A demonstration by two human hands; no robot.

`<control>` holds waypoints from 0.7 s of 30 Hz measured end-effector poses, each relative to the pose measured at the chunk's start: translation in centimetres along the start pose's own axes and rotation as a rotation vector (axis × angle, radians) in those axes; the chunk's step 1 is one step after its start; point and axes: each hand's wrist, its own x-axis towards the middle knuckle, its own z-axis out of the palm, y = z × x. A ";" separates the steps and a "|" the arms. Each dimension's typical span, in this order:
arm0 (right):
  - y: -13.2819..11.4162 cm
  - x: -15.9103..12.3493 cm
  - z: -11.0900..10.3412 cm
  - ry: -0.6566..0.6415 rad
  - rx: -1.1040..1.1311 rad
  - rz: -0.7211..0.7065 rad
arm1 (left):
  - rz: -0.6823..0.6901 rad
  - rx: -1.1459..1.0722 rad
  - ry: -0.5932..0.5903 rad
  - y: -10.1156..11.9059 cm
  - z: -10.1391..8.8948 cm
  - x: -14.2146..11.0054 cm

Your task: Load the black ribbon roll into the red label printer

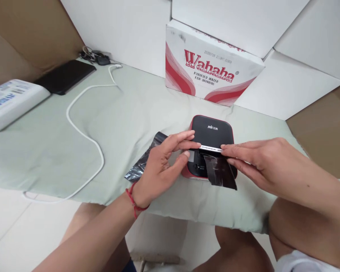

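A small rounded box (212, 130) with a black top and red sides lies on the cloth, with pale lettering on its upper half. Across its middle runs a narrow white printed strip (211, 148). My left hand (166, 158) rests at the box's left side, fingers stretched and thumb apart, its index fingertip at the strip's left end. At the other end, the fingers and thumb of my right hand (252, 156) close in on the strip. Dark shiny film (221, 172) hangs over the box's near edge. More crumpled dark film (140, 164) lies partly behind my left hand.
A white cable (95, 141) curves over the pale green cloth (45, 151) and off its front edge. On the left are a white device (19, 100), a black phone-like slab (66, 77) and keys (96, 56). A Wahaha carton (209, 71) stands behind the box.
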 end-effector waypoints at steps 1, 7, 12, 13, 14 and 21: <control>0.0 -0.2 -0.1 -0.015 -0.011 -0.048 | -0.020 -0.041 0.014 -0.1 0.1 0.0; -2.5 -1.9 0.0 -0.058 -0.061 -0.260 | -0.108 -0.119 0.055 -0.7 -0.1 0.7; -3.8 -2.7 0.6 -0.139 -0.138 -0.387 | -0.194 -0.183 0.012 -0.8 -0.2 1.1; -3.8 -2.7 0.7 -0.141 -0.146 -0.374 | -0.201 -0.182 0.010 -0.8 -0.2 1.1; -3.7 -2.7 0.8 -0.135 -0.149 -0.353 | -0.207 -0.174 0.010 -0.9 -0.1 1.0; -3.4 -2.2 0.4 -0.126 0.015 -0.268 | -0.204 -0.215 -0.010 -1.0 0.1 0.7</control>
